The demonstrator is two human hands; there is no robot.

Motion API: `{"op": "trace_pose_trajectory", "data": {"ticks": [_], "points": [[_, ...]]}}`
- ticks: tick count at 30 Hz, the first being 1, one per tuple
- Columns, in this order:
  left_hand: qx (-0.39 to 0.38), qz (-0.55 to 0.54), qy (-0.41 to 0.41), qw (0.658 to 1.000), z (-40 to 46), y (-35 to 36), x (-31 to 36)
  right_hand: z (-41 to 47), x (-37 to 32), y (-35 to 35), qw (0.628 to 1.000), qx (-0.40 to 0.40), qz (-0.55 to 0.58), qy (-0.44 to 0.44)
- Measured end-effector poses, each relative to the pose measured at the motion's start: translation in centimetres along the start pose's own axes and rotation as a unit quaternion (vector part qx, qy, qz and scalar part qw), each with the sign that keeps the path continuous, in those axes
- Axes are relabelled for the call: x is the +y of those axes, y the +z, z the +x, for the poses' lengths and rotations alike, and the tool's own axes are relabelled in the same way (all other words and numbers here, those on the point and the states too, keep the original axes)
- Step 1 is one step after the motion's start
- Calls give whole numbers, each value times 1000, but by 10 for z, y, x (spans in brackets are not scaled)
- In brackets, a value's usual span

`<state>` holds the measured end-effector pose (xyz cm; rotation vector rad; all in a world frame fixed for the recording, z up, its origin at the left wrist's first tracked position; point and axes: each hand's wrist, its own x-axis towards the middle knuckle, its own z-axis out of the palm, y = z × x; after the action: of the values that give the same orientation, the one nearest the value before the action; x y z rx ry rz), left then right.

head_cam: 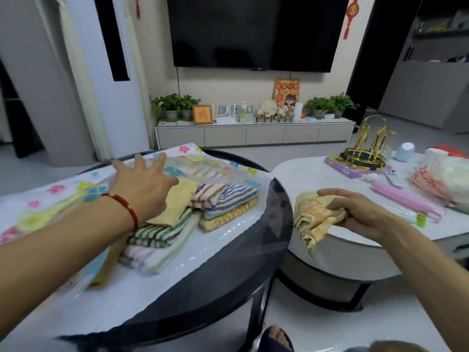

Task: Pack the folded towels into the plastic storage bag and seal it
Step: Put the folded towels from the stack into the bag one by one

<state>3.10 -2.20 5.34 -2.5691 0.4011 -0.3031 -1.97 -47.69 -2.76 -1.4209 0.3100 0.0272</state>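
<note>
Farthest left of the towel stack lies the plastic storage bag, printed with coloured flowers and spread flat across the dark round desk, its long axis running from the near left up toward the far right. The left hand reaches over it, fingers spread wide and holding nothing, pressing on or hovering just over the clear upper sheet behind the stack; whether they touch it I cannot tell. Just below and right of that hand sits the stack of folded towels, striped and yellow ones, lying on the bag's white sheet or inside its mouth. Well right of the stack, over the edge of the neighbouring white desk, the right hand has its fingers curled around a crumpled orange-yellow towel, which hangs partly over that edge. This towel lies right of the bag, so the right hand is the nearer one to carry it leftward, probably while the left lifts the opening.
</note>
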Motion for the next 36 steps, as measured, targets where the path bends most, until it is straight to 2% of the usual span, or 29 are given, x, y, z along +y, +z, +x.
{"op": "trace_pose_trajectory", "data": {"ticks": [3, 7, 12, 14, 17, 19, 20, 22, 24, 26, 27, 28, 31, 32, 34, 36], "points": [[-8, -13, -26, 1000, -18, -5, -28, -38, -23, 41, 995, -99, -8, 0], [3, -32, -43, 999, -34, -10, -54, -72, -32, 121, 971, -239, -13, 19], [17, -60, -42, 997, -37, -22, -76, -70, -13, 251, 936, -349, -50, 2], [21, -61, -43, 997, -35, -27, -86, -55, -6, 310, 940, -338, -11, -34], [29, -55, -46, 997, -30, -36, -98, -35, 11, 378, 964, -245, 88, -50], [40, -58, -47, 996, -28, -37, -101, -25, 37, 400, 973, -225, 40, -36], [45, -68, -43, 996, -28, -35, -100, -25, 52, 404, 973, -222, -50, -51], [58, -99, -27, 993, -30, -26, -94, -29, 81, 399, 938, -183, -250, -156], [63, -139, -8, 988, -31, -13, -87, -36, 104, 384, 881, -108, -348, -303], [49, -205, 29, 977, -33, -2, -81, -37, 123, 362, 812, -52, -444, -375], [49, -242, 52, 968, -34, 4, -77, -34, 128, 352, 776, -47, -512, -367], [56, -275, 74, 957, -37, 8, -74, -27, 131, 345, 756, -66, -554, -342], [84, -344, 130, 926, -49, 19, -62, -12, 129, 345, 767, -155, -550, -292], [88, -348, 144, 922, -52, 21, -59, -8, 128, 353, 762, -153, -550, -306], [85, -342, 159, 922, -57, 24, -55, 2, 124, 374, 728, -124, -590, -327], [73, -337, 162, 924, -59, 26, -57, 18, 116, 397, 720, -122, -614, -300]]}}
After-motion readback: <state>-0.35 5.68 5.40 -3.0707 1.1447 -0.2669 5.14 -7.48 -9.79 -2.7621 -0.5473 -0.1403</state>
